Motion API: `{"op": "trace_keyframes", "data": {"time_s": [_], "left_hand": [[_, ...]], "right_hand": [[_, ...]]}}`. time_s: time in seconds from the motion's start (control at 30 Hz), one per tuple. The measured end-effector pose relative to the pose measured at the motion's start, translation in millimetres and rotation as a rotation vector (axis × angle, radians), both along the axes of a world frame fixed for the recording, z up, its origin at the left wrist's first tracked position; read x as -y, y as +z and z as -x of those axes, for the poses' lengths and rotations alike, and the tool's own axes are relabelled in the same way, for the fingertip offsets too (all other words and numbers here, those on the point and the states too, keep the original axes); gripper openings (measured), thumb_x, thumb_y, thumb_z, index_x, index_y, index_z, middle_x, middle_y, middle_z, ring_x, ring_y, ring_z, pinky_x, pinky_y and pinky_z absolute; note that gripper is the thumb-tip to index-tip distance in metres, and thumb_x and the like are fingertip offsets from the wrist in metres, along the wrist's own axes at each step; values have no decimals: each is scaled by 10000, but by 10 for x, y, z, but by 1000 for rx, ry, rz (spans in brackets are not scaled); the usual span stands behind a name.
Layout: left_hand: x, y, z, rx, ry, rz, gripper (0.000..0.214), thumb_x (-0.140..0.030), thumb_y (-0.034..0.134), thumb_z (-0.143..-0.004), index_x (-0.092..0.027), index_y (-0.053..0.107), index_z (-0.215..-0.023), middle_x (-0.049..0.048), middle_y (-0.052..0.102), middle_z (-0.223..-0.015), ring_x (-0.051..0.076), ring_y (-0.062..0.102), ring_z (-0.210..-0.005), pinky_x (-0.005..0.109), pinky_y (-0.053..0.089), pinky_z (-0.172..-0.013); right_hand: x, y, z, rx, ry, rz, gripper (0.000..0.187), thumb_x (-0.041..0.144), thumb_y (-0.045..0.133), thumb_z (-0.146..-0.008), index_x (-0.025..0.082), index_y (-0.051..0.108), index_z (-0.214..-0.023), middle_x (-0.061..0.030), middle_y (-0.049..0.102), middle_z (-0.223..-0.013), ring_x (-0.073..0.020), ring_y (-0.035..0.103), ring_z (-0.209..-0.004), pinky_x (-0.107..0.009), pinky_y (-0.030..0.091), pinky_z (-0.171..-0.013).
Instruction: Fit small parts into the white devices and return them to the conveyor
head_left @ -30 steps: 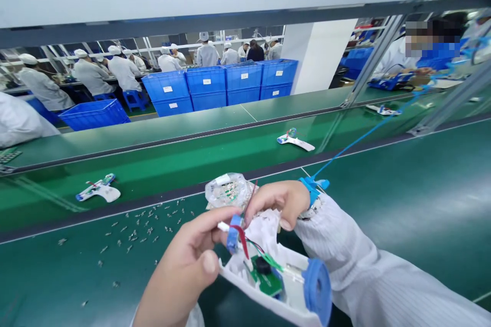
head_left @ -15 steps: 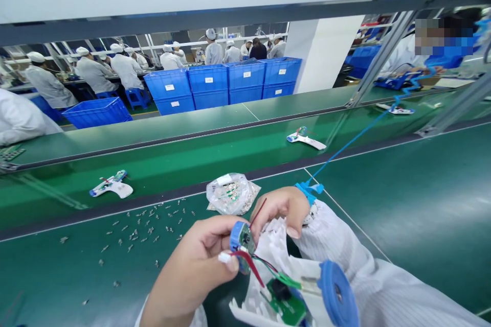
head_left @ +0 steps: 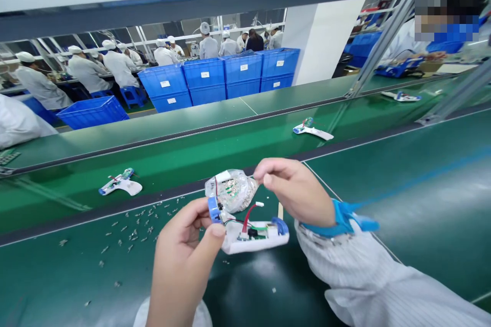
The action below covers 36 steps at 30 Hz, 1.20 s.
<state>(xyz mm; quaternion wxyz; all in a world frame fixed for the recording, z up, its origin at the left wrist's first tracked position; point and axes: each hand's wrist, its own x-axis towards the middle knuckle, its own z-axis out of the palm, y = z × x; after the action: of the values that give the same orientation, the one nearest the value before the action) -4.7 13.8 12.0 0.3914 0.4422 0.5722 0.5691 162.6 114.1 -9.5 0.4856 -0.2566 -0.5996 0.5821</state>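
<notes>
My left hand (head_left: pixel 192 248) is closed on an open white plastic housing (head_left: pixel 255 247) at its left end, beside a blue round part (head_left: pixel 215 210). Inside the housing sit a small green circuit board, a red lead with a white connector (head_left: pixel 260 204), thin green and black wires, and a blue cap (head_left: pixel 281 226) at the right end. My right hand (head_left: pixel 293 186), with a blue wrist strap (head_left: pixel 337 220), has thumb and fingertips together at the right edge of a clear plastic bag (head_left: pixel 230 191) of small metal parts. What those fingertips hold, if anything, is too small to tell.
Small metal pieces (head_left: pixel 134 235) lie scattered on the green bench at left. Similar white housings (head_left: pixel 121 184) rest on the green belt (head_left: pixel 184 158) beyond. Stacked blue bins (head_left: pixel 205 75) and people in white coats are in the background. A metal post (head_left: pixel 383 46) stands at right.
My right hand has left the housing and moved up to the bag's edge. The housing has turned in my left hand and appears smaller. The housings on the belt have shifted slightly right.
</notes>
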Motion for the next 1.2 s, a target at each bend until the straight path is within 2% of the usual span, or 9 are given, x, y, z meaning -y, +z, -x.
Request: {"op": "trace_keyframes", "data": {"time_s": [0.1,0.17,0.3,0.53,0.67,0.83,1.0,1.1,1.2], "left_hand": [[4,-24,-1,-206,22,-32,149,-312,697,-726,-228,711,-848,0,611,-678,147,543,-608,237,476,-585],[16,-37,-6,-291,18,-39,140,-320,701,-711,-228,704,-818,4,608,-681,159,554,-605,245,473,-558],[22,-58,-14,-379,20,-40,156,-331,700,-712,-236,702,-835,2,604,-644,156,543,-562,233,440,-492],[-6,-24,-13,-477,-32,-52,126,-340,668,-741,-240,697,-812,0,611,-635,157,556,-547,237,445,-492],[5,-18,-21,-396,-23,-25,139,-353,680,-736,-229,696,-795,0,612,-630,149,554,-558,224,447,-500],[8,8,-53,-91,115,24,186,-333,699,-724,-215,721,-865,-10,630,-624,117,554,-542,170,442,-474],[-29,17,-77,53,144,51,188,-341,719,-720,-192,708,-834,-22,593,-591,95,526,-530,143,442,-469],[-59,-10,-77,95,182,53,230,-375,727,-722,-180,696,-840,-21,596,-610,85,514,-526,143,441,-478],[-78,-34,-80,122,226,36,268,-394,735,-716,-177,693,-866,-14,623,-680,85,534,-542,153,457,-490]], "right_hand": [[248,154,-8,87,25,-235,34,173,663,-731,167,695,-738,-26,636,-730,-129,572,-697,-257,449,-666],[336,209,29,146,28,-283,28,168,682,-710,168,702,-729,-31,650,-718,-141,587,-712,-265,462,-677],[343,205,126,192,31,-253,41,192,694,-695,165,686,-665,-18,641,-681,-128,580,-680,-252,460,-664],[279,129,202,139,70,-185,286,368,733,-705,154,634,-544,7,570,-551,-95,513,-558,-222,420,-552],[260,111,186,94,61,-239,244,294,724,-716,145,640,-542,0,581,-550,-92,528,-556,-220,430,-558],[151,99,90,121,-74,-200,146,208,663,-734,155,665,-598,-20,647,-650,-113,580,-617,-239,453,-591],[-11,19,80,243,-329,-114,239,281,615,-772,160,706,-957,-71,708,-942,-187,644,-868,-326,507,-779],[-4,30,93,369,-185,-157,312,235,585,-775,167,687,-1063,-78,692,-1072,-203,634,-979,-356,484,-880],[87,89,115,418,11,-180,203,212,583,-780,157,726,-914,-66,714,-982,-190,650,-919,-310,489,-826]]}}
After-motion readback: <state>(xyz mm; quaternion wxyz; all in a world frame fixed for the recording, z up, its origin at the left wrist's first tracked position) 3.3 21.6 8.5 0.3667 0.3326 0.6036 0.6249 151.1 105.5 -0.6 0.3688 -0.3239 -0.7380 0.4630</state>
